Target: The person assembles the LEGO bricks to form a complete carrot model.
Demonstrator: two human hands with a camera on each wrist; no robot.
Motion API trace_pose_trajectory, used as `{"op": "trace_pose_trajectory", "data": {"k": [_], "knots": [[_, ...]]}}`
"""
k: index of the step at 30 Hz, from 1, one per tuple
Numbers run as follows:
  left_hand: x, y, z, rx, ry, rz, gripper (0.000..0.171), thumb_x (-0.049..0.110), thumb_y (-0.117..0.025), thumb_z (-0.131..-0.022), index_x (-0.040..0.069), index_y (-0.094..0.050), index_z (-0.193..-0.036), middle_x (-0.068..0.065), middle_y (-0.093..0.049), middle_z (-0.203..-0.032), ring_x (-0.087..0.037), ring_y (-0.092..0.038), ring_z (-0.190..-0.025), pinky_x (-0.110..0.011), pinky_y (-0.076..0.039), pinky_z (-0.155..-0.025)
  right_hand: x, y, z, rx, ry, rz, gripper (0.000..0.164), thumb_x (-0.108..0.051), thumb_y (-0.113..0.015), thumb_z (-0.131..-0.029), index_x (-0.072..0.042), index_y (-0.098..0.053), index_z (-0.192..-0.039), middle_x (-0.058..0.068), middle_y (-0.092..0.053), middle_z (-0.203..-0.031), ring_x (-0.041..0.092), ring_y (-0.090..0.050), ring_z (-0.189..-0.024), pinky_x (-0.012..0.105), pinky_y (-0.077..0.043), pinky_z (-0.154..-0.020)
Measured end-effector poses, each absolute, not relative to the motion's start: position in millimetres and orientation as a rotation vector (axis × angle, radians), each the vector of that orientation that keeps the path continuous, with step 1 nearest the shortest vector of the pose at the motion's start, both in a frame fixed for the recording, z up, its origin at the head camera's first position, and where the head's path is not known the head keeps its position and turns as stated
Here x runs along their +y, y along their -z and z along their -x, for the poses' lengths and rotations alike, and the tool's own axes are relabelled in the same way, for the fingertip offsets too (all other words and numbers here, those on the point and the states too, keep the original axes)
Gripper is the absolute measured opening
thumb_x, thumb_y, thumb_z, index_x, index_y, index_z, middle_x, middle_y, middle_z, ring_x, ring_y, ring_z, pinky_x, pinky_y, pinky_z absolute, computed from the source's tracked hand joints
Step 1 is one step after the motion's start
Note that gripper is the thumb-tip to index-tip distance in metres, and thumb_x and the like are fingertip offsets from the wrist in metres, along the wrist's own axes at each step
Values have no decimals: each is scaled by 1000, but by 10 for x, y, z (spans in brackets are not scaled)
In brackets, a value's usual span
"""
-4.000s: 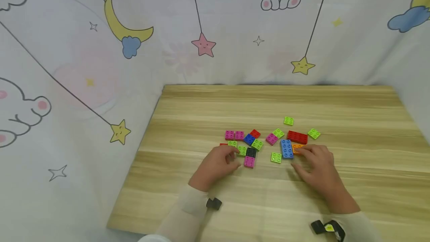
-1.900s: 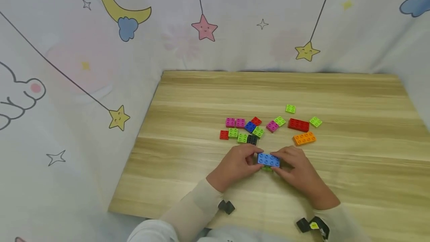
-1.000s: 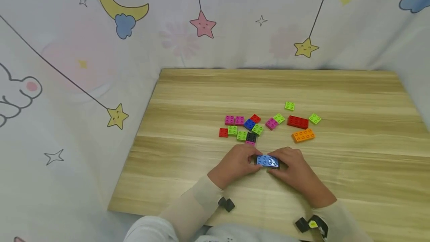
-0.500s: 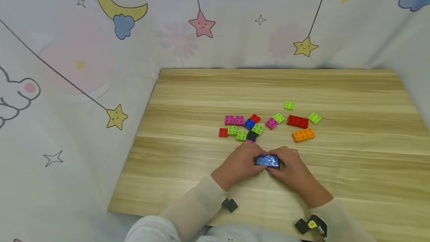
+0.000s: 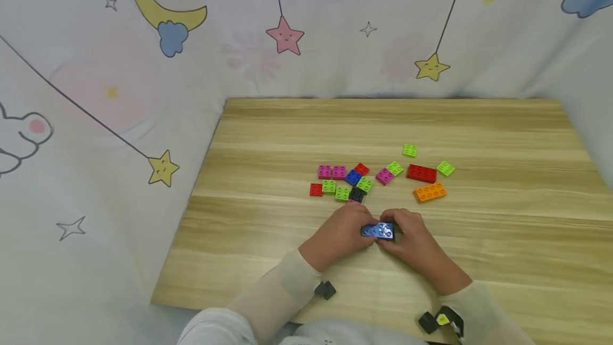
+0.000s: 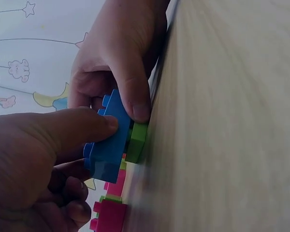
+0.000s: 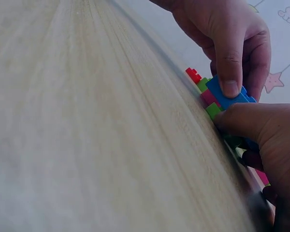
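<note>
A long light-blue toy building brick [image 5: 378, 231] is between both hands near the table's front middle. My left hand [image 5: 337, 236] pinches it, the thumb flat on its side in the left wrist view. Beneath the blue brick is a small lime-green brick [image 6: 137, 142], a dark gap with studs showing between them; whether they are joined I cannot tell. My right hand [image 5: 414, 241] grips that green brick low down near the tabletop, its thumb on the side in the right wrist view. From the head view the green brick is hidden.
Loose bricks lie beyond the hands: an orange one [image 5: 430, 192], a long red one [image 5: 421, 173], a black one [image 5: 356, 194], a dark-blue one [image 5: 353, 177], and several lime and magenta ones. A patterned white cloth [image 5: 325, 63] hangs behind the wooden table [image 5: 268, 137].
The blue brick was taken from beside the orange one and brought over the green brick. Both hands came together around them, and the left hand has since moved farther over the blue brick.
</note>
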State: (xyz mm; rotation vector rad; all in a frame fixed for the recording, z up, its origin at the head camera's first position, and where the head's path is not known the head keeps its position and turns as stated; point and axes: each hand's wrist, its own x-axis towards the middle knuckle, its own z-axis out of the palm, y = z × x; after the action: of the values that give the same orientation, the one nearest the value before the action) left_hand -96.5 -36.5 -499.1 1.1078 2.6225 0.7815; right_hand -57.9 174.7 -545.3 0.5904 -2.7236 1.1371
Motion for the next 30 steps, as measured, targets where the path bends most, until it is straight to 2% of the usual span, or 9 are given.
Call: {"op": "trace_pose_trajectory", "data": {"k": [16,19,22,26,30], "knots": [[-342,5027,967,2601,-786,-1085,31,24,-84,-89,10,-79,-116,7,-72,-103,-8,-61,-99,-19,-48,-95,1729,5446,576,-2734,-1150,-572,49,-8,-95,-72,-9,-66,-112,3,-72,-103,20,-64,-95,44,-42,-91],[-361,5045,974,2606,-818,-1085,31,24,-85,-88,10,-80,-115,7,-73,-103,-8,-61,-100,-19,-48,-95,1724,5440,582,-2752,-1157,-576,49,-10,-94,-74,-8,-67,-114,3,-72,-106,21,-64,-97,46,-42,-92],[-374,5070,979,2613,-851,-1081,31,24,-86,-87,10,-80,-114,7,-74,-102,-9,-61,-99,-19,-47,-95,1769,5431,575,-2763,-1156,-583,51,-16,-94,-76,-10,-67,-118,1,-71,-112,19,-63,-103,42,-46,-96],[-367,5088,987,2630,-850,-1053,30,25,-85,-87,11,-79,-113,8,-74,-104,-8,-59,-98,-19,-47,-94,2028,5410,636,-2641,-1110,-581,48,-16,-90,-78,-8,-69,-120,3,-70,-115,24,-60,-110,40,-44,-101],[-347,5059,1007,2651,-818,-1003,30,27,-84,-90,13,-78,-116,9,-73,-109,-7,-59,-102,-19,-47,-95,2473,5389,840,-2555,-922,-519,47,-12,-85,-79,-4,-70,-123,13,-68,-125,38,-54,-118,55,-36,-95]]}}
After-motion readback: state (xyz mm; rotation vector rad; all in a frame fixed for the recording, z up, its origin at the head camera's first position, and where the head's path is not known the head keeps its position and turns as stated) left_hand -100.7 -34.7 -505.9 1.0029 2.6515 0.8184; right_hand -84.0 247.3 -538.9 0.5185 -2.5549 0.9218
